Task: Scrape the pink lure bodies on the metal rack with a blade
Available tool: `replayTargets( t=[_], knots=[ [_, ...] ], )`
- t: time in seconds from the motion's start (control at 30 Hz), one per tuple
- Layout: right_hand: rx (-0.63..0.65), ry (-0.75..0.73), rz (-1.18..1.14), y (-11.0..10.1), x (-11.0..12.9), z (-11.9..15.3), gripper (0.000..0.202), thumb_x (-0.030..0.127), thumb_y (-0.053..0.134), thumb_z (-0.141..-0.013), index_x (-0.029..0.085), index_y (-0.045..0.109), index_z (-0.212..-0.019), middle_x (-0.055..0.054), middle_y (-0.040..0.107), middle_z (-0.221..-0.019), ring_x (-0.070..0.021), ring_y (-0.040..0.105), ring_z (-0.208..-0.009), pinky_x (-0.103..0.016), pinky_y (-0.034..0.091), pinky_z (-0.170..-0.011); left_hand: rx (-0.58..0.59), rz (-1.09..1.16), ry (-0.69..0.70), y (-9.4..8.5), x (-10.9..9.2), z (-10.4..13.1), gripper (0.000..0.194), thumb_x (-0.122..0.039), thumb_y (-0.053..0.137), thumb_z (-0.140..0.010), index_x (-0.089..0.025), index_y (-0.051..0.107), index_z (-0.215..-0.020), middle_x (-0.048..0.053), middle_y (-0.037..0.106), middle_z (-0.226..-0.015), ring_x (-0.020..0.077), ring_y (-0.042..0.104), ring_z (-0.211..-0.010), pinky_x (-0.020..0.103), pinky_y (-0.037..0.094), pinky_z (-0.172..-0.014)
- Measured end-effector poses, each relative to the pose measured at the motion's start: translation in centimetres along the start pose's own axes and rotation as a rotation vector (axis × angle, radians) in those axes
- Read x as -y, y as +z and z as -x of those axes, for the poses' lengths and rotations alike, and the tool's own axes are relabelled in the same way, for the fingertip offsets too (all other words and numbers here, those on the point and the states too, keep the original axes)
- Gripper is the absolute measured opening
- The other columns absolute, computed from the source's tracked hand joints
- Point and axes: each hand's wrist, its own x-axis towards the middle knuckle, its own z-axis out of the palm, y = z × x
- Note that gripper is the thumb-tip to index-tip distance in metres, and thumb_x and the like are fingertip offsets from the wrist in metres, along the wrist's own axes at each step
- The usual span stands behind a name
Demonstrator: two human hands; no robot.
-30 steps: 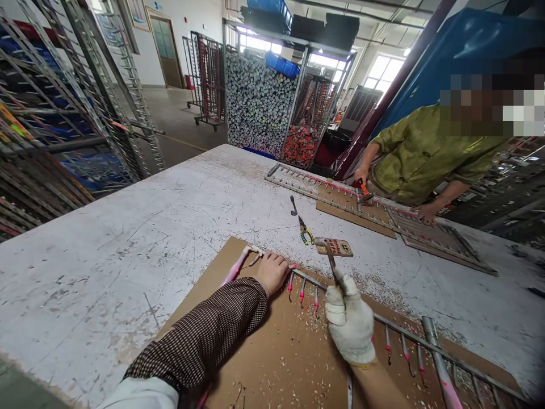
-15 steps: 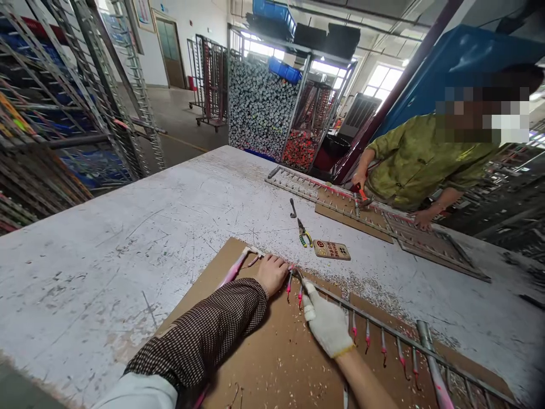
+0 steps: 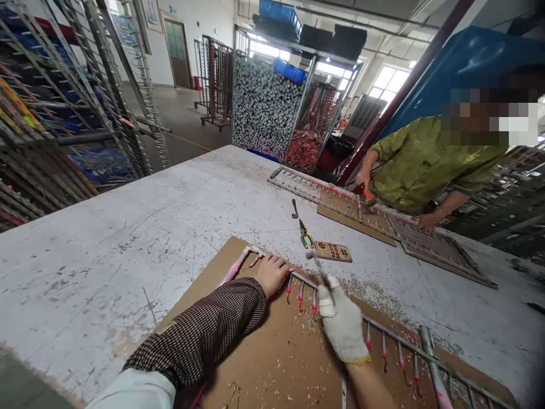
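A long metal rack (image 3: 394, 335) with a row of small pink-coated hooks lies on a sheet of brown cardboard (image 3: 272, 352). My left hand (image 3: 272, 275), bare, is closed over its bar near the far left corner, fingers curled round it. In a white knitted glove, my right hand (image 3: 343, 324) grips a slim metal tool (image 3: 317, 264) with a blunt head, smeared by motion. That head is above the bar, apart from it and close to the phone-like case (image 3: 332, 251). Paint chips are scattered over the cardboard.
Beyond the rack lie yellow-handled pliers (image 3: 305, 236) and a small dark tool (image 3: 294, 209) on the white table (image 3: 170, 221). Across from me a co-worker (image 3: 413, 159) holds an orange-handled hammer at another rack (image 3: 340, 196). Tall metal racks (image 3: 114, 85) stand at the left.
My right hand has lifted the tool off the bar and shifted to the right, uncovering another hook. My left hand holds its place. The co-worker's hammer has shifted slightly.
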Motion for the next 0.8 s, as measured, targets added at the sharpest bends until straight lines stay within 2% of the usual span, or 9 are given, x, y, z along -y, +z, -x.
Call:
replayTargets(
  t=[0.07, 0.1, 0.23, 0.4, 0.43, 0.57, 0.6, 0.73, 0.8],
  knots=[
    [-0.133, 0.004, -0.024, -0.5, 0.2, 0.1, 0.059, 0.050, 0.029, -0.101, 0.015, 0.051, -0.144, -0.013, 0.074, -0.092, -0.0210, 0.068, -0.071, -0.028, 0.047, -0.064, 0.009, 0.005, -0.006, -0.1, 0.0, 0.0, 0.026, -0.026, 0.049, -0.100, -0.017, 0.065, -0.081, 0.007, 0.063, -0.081, 0.0198, 0.053, -0.081, 0.037, 0.034, -0.078],
    [-0.100, -0.021, -0.004, -0.5, 0.3, 0.1, 0.058, 0.048, 0.030, -0.101, 0.015, 0.050, -0.145, -0.012, 0.074, -0.087, -0.0205, 0.067, -0.068, -0.027, 0.046, -0.062, 0.012, 0.006, -0.010, -0.1, 0.0, 0.0, 0.027, -0.026, 0.048, -0.100, -0.017, 0.065, -0.081, 0.007, 0.063, -0.081, 0.0198, 0.053, -0.081, 0.037, 0.034, -0.078],
    [0.239, -0.125, 0.106, 0.3, 0.5, 0.2, 0.047, 0.038, 0.036, -0.099, 0.026, 0.057, -0.139, -0.002, 0.071, -0.068, -0.0174, 0.063, -0.054, -0.024, 0.041, -0.053, 0.011, 0.000, -0.004, -0.1, 0.1, 0.0, 0.025, -0.025, 0.050, -0.099, -0.017, 0.065, -0.080, 0.006, 0.063, -0.080, 0.0194, 0.053, -0.080, 0.036, 0.034, -0.077],
    [-0.132, -0.062, 0.033, 0.2, 0.3, 0.5, 0.057, 0.047, 0.029, -0.102, 0.015, 0.054, -0.141, -0.010, 0.072, -0.078, -0.0205, 0.066, -0.067, -0.028, 0.046, -0.063, -0.001, -0.016, 0.000, 0.2, 0.1, 0.1, 0.020, -0.022, 0.056, -0.095, -0.017, 0.065, -0.078, 0.005, 0.062, -0.078, 0.0197, 0.053, -0.080, 0.036, 0.035, -0.077],
    [-0.127, -0.081, 0.058, 0.3, 0.3, 0.5, 0.057, 0.046, 0.029, -0.102, 0.014, 0.053, -0.142, -0.010, 0.071, -0.076, -0.0208, 0.066, -0.067, -0.028, 0.046, -0.064, 0.000, -0.018, -0.005, 0.2, 0.1, 0.1, 0.020, -0.022, 0.056, -0.095, -0.017, 0.065, -0.078, 0.005, 0.062, -0.078, 0.0197, 0.053, -0.080, 0.036, 0.035, -0.077],
    [0.258, -0.193, 0.202, 0.9, 0.3, 0.5, 0.049, 0.033, 0.036, -0.098, 0.026, 0.050, -0.145, -0.003, 0.070, -0.069, -0.0181, 0.064, -0.056, -0.025, 0.042, -0.055, 0.018, -0.021, 0.001, 0.2, 0.2, 0.0, 0.021, -0.022, 0.054, -0.096, -0.017, 0.066, -0.079, 0.006, 0.062, -0.078, 0.0195, 0.054, -0.079, 0.036, 0.035, -0.077],
    [0.270, -0.192, 0.195, 1.0, 0.2, 0.5, 0.049, 0.033, 0.035, -0.098, 0.028, 0.050, -0.145, -0.003, 0.071, -0.071, -0.0175, 0.064, -0.056, -0.024, 0.043, -0.055, 0.024, -0.020, 0.006, 0.2, 0.2, 0.0, 0.021, -0.022, 0.054, -0.096, -0.017, 0.066, -0.079, 0.006, 0.062, -0.078, 0.0195, 0.053, -0.079, 0.036, 0.035, -0.077],
    [-0.105, -0.122, 0.081, 0.7, 0.1, 0.6, 0.054, 0.041, 0.028, -0.102, 0.016, 0.052, -0.143, -0.009, 0.072, -0.079, -0.0202, 0.067, -0.068, -0.028, 0.047, -0.065, 0.030, -0.016, 0.003, 0.2, 0.2, 0.1, 0.019, -0.021, 0.055, -0.095, -0.017, 0.066, -0.081, 0.006, 0.062, -0.080, 0.0202, 0.054, -0.081, 0.037, 0.035, -0.078],
    [-0.093, -0.164, 0.095, 0.8, 0.1, 0.5, 0.054, 0.040, 0.030, -0.102, 0.013, 0.053, -0.142, -0.010, 0.071, -0.074, -0.0212, 0.066, -0.066, -0.028, 0.046, -0.063, 0.032, -0.010, -0.011, 0.2, 0.2, 0.1, 0.018, -0.021, 0.055, -0.095, -0.018, 0.066, -0.082, 0.006, 0.062, -0.080, 0.0206, 0.054, -0.082, 0.037, 0.035, -0.078]
  ],
)
